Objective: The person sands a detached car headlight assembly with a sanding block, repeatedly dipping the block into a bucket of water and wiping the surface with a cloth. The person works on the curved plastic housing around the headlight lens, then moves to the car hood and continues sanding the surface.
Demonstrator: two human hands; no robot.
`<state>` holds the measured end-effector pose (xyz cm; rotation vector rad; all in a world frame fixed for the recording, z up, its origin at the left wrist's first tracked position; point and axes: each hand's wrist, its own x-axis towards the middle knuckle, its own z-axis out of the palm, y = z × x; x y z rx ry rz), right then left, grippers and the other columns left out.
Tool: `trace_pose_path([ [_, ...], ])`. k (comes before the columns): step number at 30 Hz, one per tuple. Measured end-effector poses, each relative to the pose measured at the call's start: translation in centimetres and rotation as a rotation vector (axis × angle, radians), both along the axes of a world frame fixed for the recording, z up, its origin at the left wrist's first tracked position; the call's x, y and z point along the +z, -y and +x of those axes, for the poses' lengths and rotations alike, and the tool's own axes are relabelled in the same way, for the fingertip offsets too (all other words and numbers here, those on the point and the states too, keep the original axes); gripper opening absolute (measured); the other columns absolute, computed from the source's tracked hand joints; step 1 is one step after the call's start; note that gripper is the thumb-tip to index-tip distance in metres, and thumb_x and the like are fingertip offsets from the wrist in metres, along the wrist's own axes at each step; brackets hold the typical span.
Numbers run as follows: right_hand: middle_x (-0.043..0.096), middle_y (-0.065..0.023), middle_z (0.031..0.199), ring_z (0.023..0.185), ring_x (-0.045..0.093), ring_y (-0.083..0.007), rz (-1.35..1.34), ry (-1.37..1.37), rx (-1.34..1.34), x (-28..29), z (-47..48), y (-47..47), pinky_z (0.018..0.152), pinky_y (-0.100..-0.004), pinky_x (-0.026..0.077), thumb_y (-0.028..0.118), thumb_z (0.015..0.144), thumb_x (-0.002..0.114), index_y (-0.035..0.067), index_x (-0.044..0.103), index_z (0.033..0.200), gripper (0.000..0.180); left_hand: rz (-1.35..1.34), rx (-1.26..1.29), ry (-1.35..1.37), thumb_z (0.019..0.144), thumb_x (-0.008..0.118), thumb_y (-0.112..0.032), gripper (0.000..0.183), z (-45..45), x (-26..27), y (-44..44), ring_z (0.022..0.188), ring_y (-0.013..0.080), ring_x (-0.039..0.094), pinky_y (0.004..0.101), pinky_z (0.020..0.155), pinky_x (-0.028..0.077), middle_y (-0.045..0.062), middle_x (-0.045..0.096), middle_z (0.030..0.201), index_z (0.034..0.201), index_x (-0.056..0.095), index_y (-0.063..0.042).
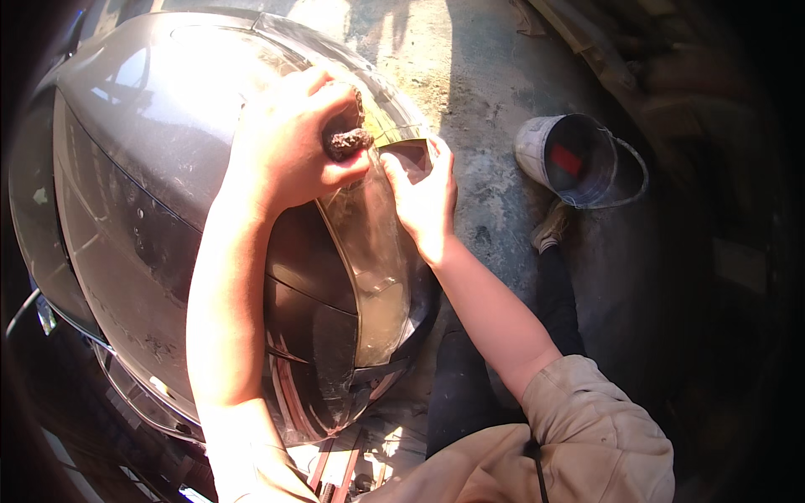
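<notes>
My left hand (302, 138) is closed around a dark, rough, crumpled pad (349, 143), close to the curved end of a dark car body (157, 126). My fingers hide part of the pad. Beside it, my right hand (427, 195) has its thumb and fingers on opposite edges of a thin brownish sheet-like piece (412, 157). Whether that piece is joined to the car is unclear. Below the hands runs a glossy, yellowish translucent strip (380, 302) along the body's edge. Strong sunlight washes out the upper panel and much of my left hand.
A white bucket (531, 148) lies tilted or on its side on the stained concrete floor (490, 75), with a red item (566, 160) inside. My shoe (550, 226) is just below it. Dark clutter lines the right side. Rail-like metal strips (339, 468) lie under the car's edge.
</notes>
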<state>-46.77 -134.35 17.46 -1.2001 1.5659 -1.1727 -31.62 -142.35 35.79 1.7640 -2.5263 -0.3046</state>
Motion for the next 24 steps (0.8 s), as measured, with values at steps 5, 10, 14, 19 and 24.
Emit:
trace_pose_path([
  [5, 0.075, -0.018, 0.117, 0.106, 0.072, -0.0239, 0.394, 0.127, -0.014, 0.8, 1.3, 1.8, 0.096, -0.0371, 0.057, 0.023, 0.089, 0.091, -0.003, 0.059, 0.129, 0.058, 0.136, 0.308, -0.239, 0.079, 0.08, -0.023, 0.034, 1.2, 0.6, 1.9, 0.09, 0.0283, 0.072, 0.0381, 0.084, 0.057, 0.013, 0.073, 0.097, 0.107, 0.07, -0.006],
  [10, 0.075, -0.0128, 0.113, 0.106, 0.072, -0.0201, 0.242, 0.133, 0.149, 1.8, 3.2, 6.8, 0.095, -0.0355, 0.057, 0.031, 0.09, 0.09, 0.001, 0.06, 0.124, 0.055, 0.13, 0.416, -0.234, 0.081, 0.08, -0.027, 0.034, 2.2, 0.4, 2.5, 0.085, 0.0299, 0.076, 0.0383, 0.081, 0.059, 0.012, 0.076, 0.092, 0.108, 0.07, -0.008],
  [14, 0.075, -0.016, 0.115, 0.105, 0.072, -0.0224, 0.218, 0.132, 0.364, 2.4, 5.6, 12.6, 0.093, -0.0383, 0.057, 0.026, 0.089, 0.085, 0.001, 0.061, 0.128, 0.052, 0.03, 0.564, -0.263, 0.083, 0.079, -0.026, 0.029, 2.1, -0.9, 2.7, 0.07, 0.0186, 0.075, 0.0338, 0.072, 0.058, 0.007, 0.073, 0.074, 0.104, 0.07, -0.009],
  [19, 0.075, -0.0177, 0.122, 0.109, 0.074, -0.0241, 0.277, 0.059, 0.297, 2.9, 3.2, 8.4, 0.098, -0.0378, 0.058, 0.023, 0.098, 0.081, -0.003, 0.052, 0.134, 0.053, 0.081, 0.639, -0.328, 0.084, 0.079, -0.024, 0.024, 2.3, -0.8, 2.7, 0.064, 0.0153, 0.073, 0.031, 0.068, 0.057, 0.006, 0.072, 0.068, 0.1, 0.07, -0.009],
  [24, 0.074, -0.0158, 0.115, 0.106, 0.073, -0.0201, 0.164, 0.202, 0.272, 0.5, 1.6, 4.1, 0.098, -0.0338, 0.056, 0.019, 0.101, 0.078, -0.005, 0.046, 0.136, 0.053, -0.053, 0.559, -0.213, 0.082, 0.08, -0.025, 0.028, 2.4, -0.8, 2.9, 0.081, 0.0251, 0.076, 0.0369, 0.078, 0.058, 0.009, 0.075, 0.085, 0.103, 0.071, -0.01],
])
